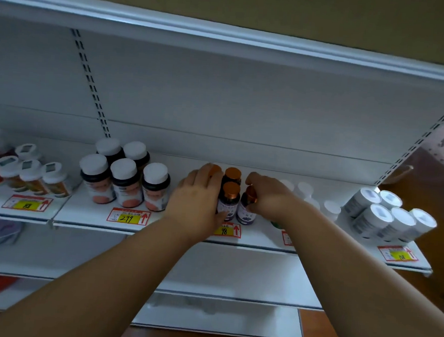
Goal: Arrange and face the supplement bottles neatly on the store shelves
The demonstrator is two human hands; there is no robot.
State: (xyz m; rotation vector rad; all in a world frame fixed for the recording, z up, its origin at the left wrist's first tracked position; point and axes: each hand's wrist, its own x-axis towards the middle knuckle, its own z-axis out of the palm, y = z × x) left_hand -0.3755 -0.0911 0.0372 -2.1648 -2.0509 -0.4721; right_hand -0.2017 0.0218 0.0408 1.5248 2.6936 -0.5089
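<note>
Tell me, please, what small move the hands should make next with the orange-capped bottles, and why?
Probably the right hand should set upright the orange-capped bottle it pinches at the cap, square beside the front bottle that the left hand steadies. It leans slightly, and its label seems turned a little off the front.

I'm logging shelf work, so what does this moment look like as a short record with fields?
shelf: white metal store shelf with red-and-yellow price tags
handled group: small dark bottles with copper-orange caps
left hand: left hand cups the group's left side, a bottle under its fingers
right hand: right hand grips the right front bottle
left neighbours: five dark white-capped bottles
right neighbours: grey white-lidded tubs
</note>
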